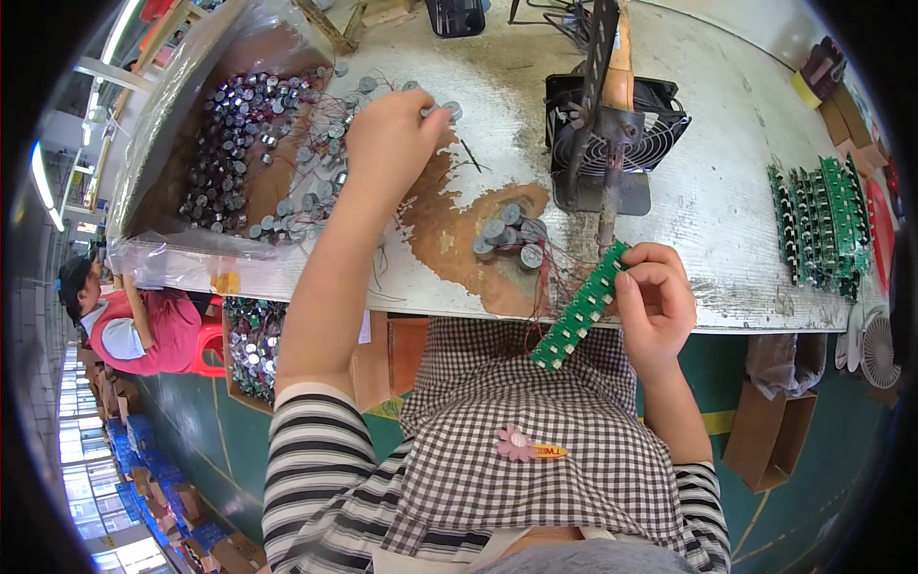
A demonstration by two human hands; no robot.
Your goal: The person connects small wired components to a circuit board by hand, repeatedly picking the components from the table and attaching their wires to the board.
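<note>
Head view: R hand [658, 311], on near side of the square black wire-guarded fan [654, 136], has thumb + forefinger clamped on upper end of 1 long narrow green circuit board w/ small white connectors [582, 305]; board lies L of that hand, long axis slanting lower-L to upper-R, top end just by the tip of 1 wood-handled metal soldering iron [620, 81] in front of fan. R hand's nearer; L hand [397, 139], L of fan, is well apart from board, fingertips at 1 round grey metal motor [452, 111]; can't tell if closed on it. Qty: 1 fan; approx. 6 overlapping wired grey motors [494, 231] near-L of fan; heap of small silvery motors [222, 177] far L, uncountable; stacked green boards [830, 230] far R, no sure count.
</note>
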